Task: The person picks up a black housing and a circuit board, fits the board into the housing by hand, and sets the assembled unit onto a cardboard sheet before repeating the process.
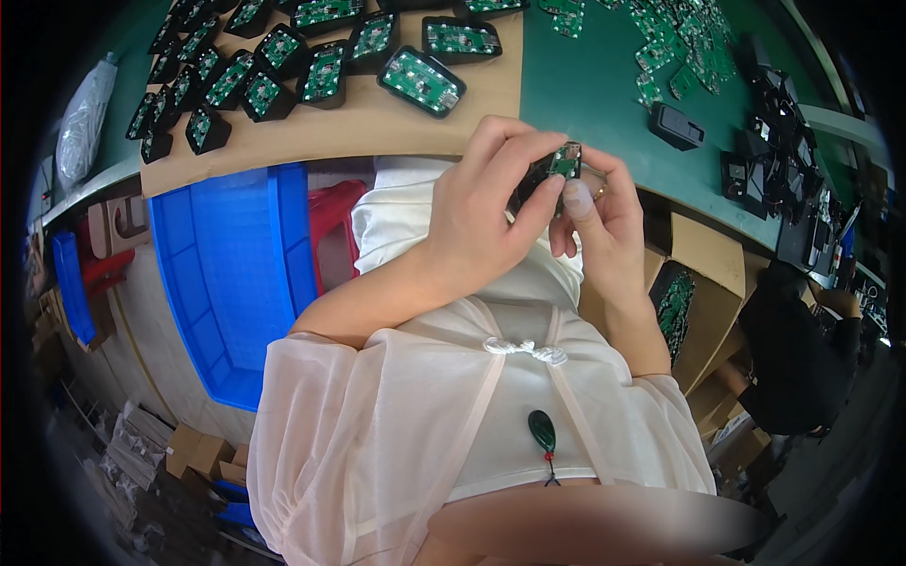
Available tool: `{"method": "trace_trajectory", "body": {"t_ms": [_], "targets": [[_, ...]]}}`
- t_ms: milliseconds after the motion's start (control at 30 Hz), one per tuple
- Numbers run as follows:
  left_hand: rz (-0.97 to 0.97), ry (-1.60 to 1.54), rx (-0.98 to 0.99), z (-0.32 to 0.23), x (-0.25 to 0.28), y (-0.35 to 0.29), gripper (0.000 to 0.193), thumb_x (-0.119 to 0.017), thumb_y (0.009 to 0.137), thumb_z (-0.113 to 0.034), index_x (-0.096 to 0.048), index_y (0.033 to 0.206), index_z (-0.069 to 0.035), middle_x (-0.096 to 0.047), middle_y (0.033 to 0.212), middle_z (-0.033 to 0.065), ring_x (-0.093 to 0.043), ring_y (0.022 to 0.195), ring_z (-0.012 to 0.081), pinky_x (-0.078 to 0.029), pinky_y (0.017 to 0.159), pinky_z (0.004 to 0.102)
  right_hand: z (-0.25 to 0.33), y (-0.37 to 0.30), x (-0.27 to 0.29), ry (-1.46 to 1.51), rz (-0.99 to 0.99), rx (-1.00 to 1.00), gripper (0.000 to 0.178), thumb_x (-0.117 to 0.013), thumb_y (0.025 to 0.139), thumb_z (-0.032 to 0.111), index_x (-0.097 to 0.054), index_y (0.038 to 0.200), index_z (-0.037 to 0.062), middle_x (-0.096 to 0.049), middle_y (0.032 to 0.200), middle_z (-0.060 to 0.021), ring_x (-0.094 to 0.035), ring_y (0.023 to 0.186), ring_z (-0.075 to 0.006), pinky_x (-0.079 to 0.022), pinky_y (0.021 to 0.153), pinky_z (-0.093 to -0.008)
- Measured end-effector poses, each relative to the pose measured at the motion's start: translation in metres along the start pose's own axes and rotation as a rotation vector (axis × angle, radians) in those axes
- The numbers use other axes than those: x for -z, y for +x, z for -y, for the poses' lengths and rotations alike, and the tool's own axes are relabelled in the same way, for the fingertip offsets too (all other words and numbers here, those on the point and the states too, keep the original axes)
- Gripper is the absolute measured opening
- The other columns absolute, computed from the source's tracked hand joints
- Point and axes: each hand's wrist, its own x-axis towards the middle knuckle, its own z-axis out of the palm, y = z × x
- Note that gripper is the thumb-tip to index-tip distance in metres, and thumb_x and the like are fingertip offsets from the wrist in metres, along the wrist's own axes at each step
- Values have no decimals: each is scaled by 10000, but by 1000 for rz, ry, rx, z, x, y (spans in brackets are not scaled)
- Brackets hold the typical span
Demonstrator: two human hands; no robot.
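Observation:
Both my hands are raised together at the table's front edge. My left hand (491, 193) grips a small black housing with a green circuit board (566, 160) in it, thumb and fingers closed round its sides. From the other side, my right hand (604, 222) closes on the same piece, its thumb beside the board's lower end. My fingers hide much of the housing. Beyond them on brown paper lies a black housing with a green board (422, 81), with several more like it at the back left.
A pile of loose green boards (684, 47) lies on the green table (595, 85). Near it are a black case (676, 126) and stacked black parts (755, 174). A blue bin (231, 283) stands at left, a cardboard box (703, 255) at right. Another person (802, 349) sits far right.

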Motion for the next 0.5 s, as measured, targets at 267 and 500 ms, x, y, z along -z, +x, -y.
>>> {"method": "trace_trajectory", "body": {"t_ms": [267,500], "targets": [[-52,158,-70,10,-6,1,291,-560,831,-136,-511,1097,-29,-502,941,113,-570,709,243,-470,569,325,-5,16,-10,99,-102,57,304,-526,891,126,-409,1156,33,-574,786,-63,-447,456,-45,-316,363,-169],[-61,-367,325,19,0,-10,343,-507,885,-196,-462,1164,-2,-540,1001,150,-557,845,234,-448,744,298,-5,9,-20,142,-102,61,431,-527,848,15,-349,1241,14,-566,778,-78,-512,497,-109,-394,410,-212]]}}
